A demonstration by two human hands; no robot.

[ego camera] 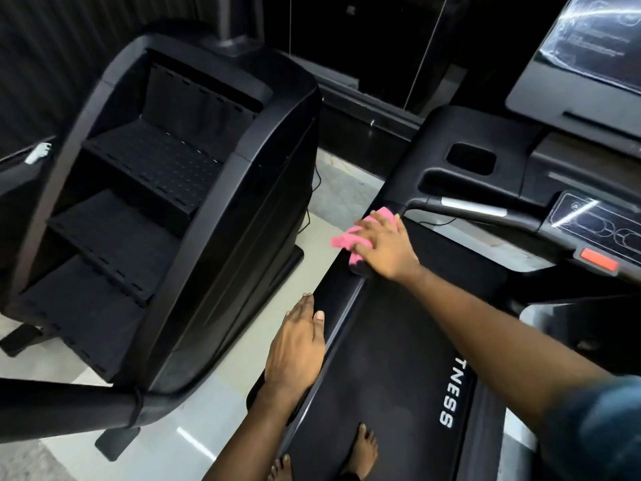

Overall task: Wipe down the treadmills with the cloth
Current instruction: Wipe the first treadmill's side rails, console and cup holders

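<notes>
A black stair climber [166,203] with dimpled, ridged steps is seen beside the left edge of the treadmill [381,341], whose matte belt carries two bare feet [360,449]. The left hand [295,348] is laid flat on the smooth left side rail. Further forward on that rail, the crumpled pink cloth [347,237] is pressed down under the flat right hand [385,249].
</notes>
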